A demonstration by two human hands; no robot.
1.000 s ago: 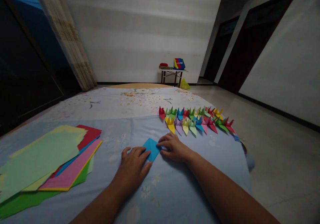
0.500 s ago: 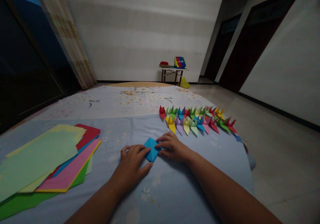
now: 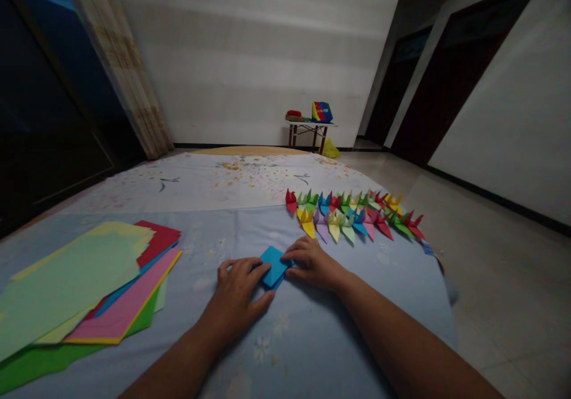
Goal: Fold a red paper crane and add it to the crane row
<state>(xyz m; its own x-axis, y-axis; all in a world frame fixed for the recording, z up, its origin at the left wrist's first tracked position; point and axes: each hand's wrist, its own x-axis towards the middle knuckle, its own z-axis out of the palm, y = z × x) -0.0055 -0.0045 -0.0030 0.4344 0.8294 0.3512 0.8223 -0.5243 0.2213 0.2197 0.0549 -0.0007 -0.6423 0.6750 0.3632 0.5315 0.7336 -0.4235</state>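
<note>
Folded blue paper [image 3: 273, 260] lies at lower center of the frame. The left hand [image 3: 239, 286], fingers spread, touches its left edge; the right hand [image 3: 313, 262] pinches its right corner.

Your blue folded-paper diamond [image 3: 273, 262]: top face showed crease down middle 0.5 seconds ago, now smooth, plain, uncreased; layers now parted more visibly along lower right edge.
</note>
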